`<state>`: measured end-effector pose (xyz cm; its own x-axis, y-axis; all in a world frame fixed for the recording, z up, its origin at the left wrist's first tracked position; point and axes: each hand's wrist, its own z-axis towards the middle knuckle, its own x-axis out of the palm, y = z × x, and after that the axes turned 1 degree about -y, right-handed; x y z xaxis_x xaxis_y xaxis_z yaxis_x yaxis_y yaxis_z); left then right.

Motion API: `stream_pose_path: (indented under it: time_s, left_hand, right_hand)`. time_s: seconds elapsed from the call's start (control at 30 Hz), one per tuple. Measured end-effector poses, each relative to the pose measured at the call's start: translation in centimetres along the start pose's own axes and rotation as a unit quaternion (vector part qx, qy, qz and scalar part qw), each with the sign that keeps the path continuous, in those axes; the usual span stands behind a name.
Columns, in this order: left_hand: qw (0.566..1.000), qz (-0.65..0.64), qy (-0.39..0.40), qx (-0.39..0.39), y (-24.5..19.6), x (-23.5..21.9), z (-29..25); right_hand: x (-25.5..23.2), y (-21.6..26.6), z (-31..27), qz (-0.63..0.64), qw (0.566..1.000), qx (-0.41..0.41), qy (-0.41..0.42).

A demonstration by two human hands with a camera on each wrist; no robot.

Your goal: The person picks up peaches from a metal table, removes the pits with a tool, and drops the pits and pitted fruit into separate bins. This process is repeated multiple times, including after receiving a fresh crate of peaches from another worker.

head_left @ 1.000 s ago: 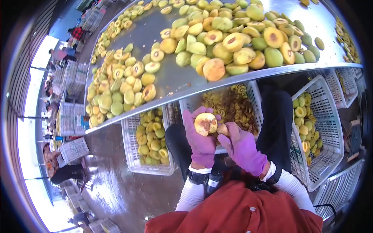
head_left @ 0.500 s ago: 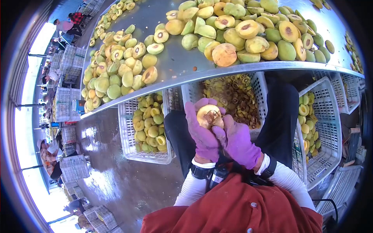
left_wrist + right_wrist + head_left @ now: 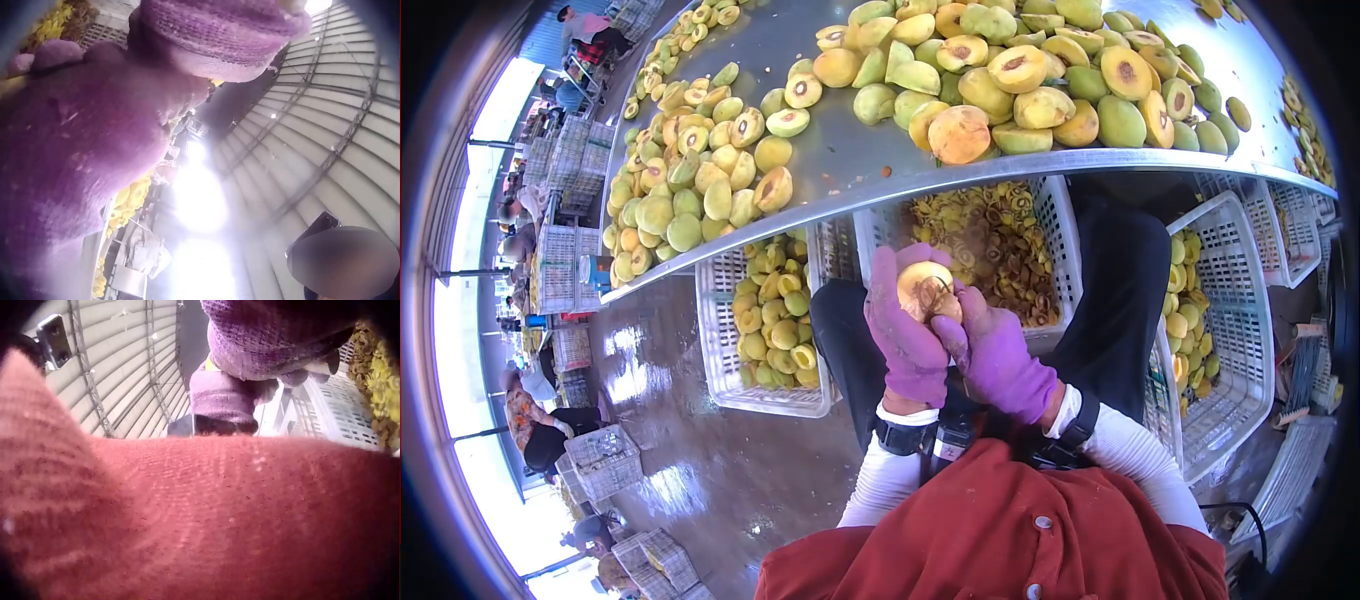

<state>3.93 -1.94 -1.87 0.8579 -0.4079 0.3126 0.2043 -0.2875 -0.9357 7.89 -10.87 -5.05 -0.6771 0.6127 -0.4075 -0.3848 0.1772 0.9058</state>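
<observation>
In the head view the left hand (image 3: 910,335), in a purple glove, grips a halved yellow fruit (image 3: 924,288) with its brown centre facing up. Against the fruit's right side lies the gloved right hand (image 3: 1005,360), fingers curled; whatever tool it may hold is hidden. Both hands are over the near end of a white crate (image 3: 1068,250) of yellow and brown scraps (image 3: 1000,240). A purple glove (image 3: 81,144) fills much of the left wrist view. The right wrist view shows purple glove fabric (image 3: 269,344) behind a large red surface.
A metal table (image 3: 840,200) edge runs beyond the hands, with heaps of halved fruit (image 3: 1020,70) on it. Crates of fruit stand at the left (image 3: 765,400) and right (image 3: 1235,330). Other people and stacked crates (image 3: 565,265) are at far left.
The right hand has closed in on the fruit from slightly apart a second ago. Both hands have shifted a little up and left since the last frame, as the whole view moved.
</observation>
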Motion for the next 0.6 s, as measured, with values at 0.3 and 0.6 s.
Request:
stream_pose_path:
  time_s: [0.3, 0.6]
  left_hand:
    - [0.989, 0.086, 0.091, 0.077, 0.4, -1.3, 0.8]
    - [0.998, 0.014, -0.039, 0.037, 1.0, -1.9, 0.0]
  right_hand:
    - [-1.4, 0.9, 0.7, 0.321, 0.913, 0.193, 0.159]
    - [-4.3, 0.7, 2.5, 0.424, 0.749, 0.32, 0.396]
